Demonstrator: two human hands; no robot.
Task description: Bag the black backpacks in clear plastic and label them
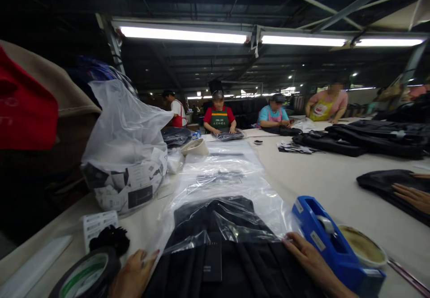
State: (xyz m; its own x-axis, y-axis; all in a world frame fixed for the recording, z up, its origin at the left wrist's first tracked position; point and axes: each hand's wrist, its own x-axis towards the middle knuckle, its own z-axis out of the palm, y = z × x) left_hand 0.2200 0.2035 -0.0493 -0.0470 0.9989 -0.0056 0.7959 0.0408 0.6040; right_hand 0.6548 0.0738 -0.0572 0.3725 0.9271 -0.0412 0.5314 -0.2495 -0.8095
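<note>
A folded black garment (242, 266) lies in front of me with its far part inside a clear plastic bag (268, 199). A black hang tag (212, 262) with small pale print rests on the garment, close to the bag's mouth. At the near left corner of the bag, my left hand (132, 273) is closed on the plastic edge. My right hand (307, 255) pinches the opposite edge at the right, beside a blue tape dispenser (329, 239). The near end of the garment runs out of view.
At left are a tape roll (83, 275), black tag strings (110, 239) and a plastic sack of labels (127, 177). A bowl (364, 246) stands behind the dispenser. Black garments (379, 136) lie at right, near another person's hand (413, 197). Several people work across the table.
</note>
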